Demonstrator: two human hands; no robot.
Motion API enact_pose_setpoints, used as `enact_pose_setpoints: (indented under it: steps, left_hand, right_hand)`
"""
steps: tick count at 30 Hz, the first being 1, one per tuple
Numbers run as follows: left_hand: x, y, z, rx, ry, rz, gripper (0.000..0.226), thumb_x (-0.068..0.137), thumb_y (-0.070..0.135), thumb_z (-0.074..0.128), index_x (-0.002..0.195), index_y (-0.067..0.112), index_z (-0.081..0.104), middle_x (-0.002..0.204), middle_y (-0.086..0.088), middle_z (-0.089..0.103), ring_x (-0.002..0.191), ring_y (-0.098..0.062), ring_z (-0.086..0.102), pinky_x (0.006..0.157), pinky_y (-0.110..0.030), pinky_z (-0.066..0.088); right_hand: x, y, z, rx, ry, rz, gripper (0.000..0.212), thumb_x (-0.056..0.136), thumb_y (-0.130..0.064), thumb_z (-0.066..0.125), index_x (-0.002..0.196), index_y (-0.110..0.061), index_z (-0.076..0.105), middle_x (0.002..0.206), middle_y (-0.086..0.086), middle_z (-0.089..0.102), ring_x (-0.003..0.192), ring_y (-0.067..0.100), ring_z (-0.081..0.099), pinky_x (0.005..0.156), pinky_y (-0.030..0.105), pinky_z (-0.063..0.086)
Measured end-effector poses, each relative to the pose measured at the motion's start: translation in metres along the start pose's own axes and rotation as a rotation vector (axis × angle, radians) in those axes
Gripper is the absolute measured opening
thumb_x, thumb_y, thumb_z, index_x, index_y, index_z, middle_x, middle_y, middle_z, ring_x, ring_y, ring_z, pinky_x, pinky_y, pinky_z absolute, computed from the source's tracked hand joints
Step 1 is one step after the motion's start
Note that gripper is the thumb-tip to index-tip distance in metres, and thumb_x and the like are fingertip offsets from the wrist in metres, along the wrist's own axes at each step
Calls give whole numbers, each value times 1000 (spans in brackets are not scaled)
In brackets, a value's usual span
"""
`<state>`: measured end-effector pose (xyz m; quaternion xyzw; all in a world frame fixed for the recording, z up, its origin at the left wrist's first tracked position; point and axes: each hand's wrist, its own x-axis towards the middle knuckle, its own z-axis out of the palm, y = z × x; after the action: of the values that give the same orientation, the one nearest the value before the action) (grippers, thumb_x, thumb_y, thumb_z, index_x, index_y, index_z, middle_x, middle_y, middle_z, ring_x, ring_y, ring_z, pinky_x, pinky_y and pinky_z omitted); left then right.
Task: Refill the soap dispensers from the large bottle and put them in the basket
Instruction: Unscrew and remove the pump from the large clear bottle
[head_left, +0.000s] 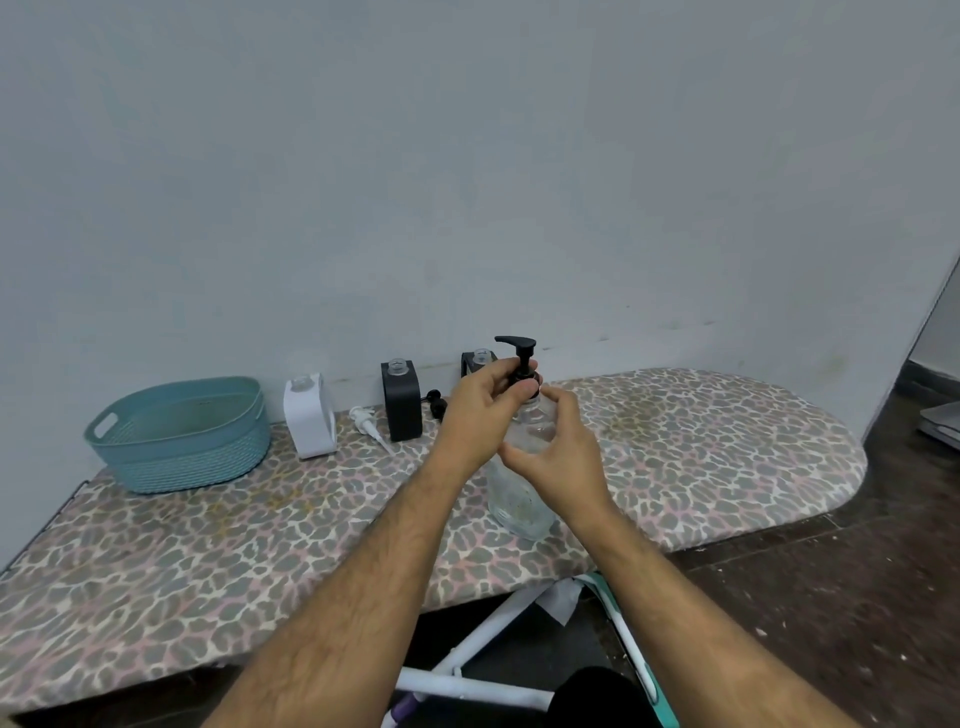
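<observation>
A large clear bottle (519, 499) stands upright on the leopard-print board (260, 535). My left hand (480, 410) pinches the collar of its black pump (517, 351). My right hand (558, 449) curls round the bottle's shoulder. Along the wall stand three dispensers with open necks: a white one (310, 415), a black one (401, 400) and a second black one (475, 359), half hidden behind my left hand. A white pump (366, 423) and a black pump (436, 404) lie loose beside them. A teal basket (182, 434) sits at the board's left end, with nothing in it.
The board's rounded end (831, 457) lies to the right above a dark floor (857, 597). White frame legs (478, 660) show below the near edge. A grey wall rises right behind the dispensers.
</observation>
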<state>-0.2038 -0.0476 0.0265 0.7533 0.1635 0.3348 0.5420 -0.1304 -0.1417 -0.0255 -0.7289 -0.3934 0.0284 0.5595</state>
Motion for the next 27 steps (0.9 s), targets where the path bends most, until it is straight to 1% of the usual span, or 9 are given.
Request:
enact_pose_setpoints:
  steps: [4,7,10,13,16,18,20,24,27]
  left_hand:
    - [-4,2,9,55,159,-11,31,88,18,72,118,15,67,108,5,73,104,-4,67,98,-29,52]
    - [-8,6,18,149,315,13,37,79,29,80,111,16,69,102,12,72,98,0,66,91,-18,51]
    - [-8,12,20,255,373,13,37,72,37,84,97,26,60,88,23,60,86,8,57,74,-7,41]
    - [-2,13,17,250,298,-47,45,71,42,84,101,22,58,94,17,62,89,4,58,73,-12,42]
    - [1,10,12,118,93,-75,33,82,35,77,109,29,60,113,14,67,109,-4,61,100,-30,48]
    - [-1,10,7,12,-9,-83,20,91,26,69,107,33,61,119,12,68,115,-3,61,107,-35,46]
    - [-5,10,1,-60,-44,-80,21,95,18,62,111,32,63,123,8,67,117,-3,60,105,-30,47]
    - [-12,5,-10,-86,-19,-70,40,98,9,56,138,12,52,130,3,63,113,7,59,89,-10,47]
    - [-13,0,-16,-49,32,-40,39,97,4,57,135,11,56,127,2,66,113,6,59,91,-11,48]
  right_hand:
    - [0,-3,2,-34,17,-3,80,72,-43,81,137,-27,36,107,-18,52,93,3,57,76,23,50]
    - [-2,-4,4,-53,28,-12,85,71,-51,81,138,-25,36,107,-19,53,91,3,58,71,22,48]
    - [-2,-5,4,-71,15,-15,85,70,-51,80,137,-24,35,104,-18,52,91,3,57,71,23,49]
    - [-2,-3,4,-73,3,4,81,71,-47,80,135,-26,34,101,-21,50,95,5,57,75,27,52]
    - [-1,-2,3,-77,-1,6,79,72,-43,78,135,-27,33,104,-18,50,98,6,56,78,28,51]
    - [-1,-1,3,-70,3,5,80,72,-44,77,137,-31,32,109,-18,51,100,5,57,81,30,52]
    - [-1,0,3,-66,9,6,80,72,-45,77,137,-34,32,110,-18,52,99,5,56,82,31,53]
    - [0,1,3,-59,13,18,77,73,-42,78,135,-33,33,106,-16,53,96,5,55,83,34,53]
    - [-1,1,4,-58,22,15,77,72,-42,78,135,-33,33,102,-16,55,94,2,55,81,33,53]
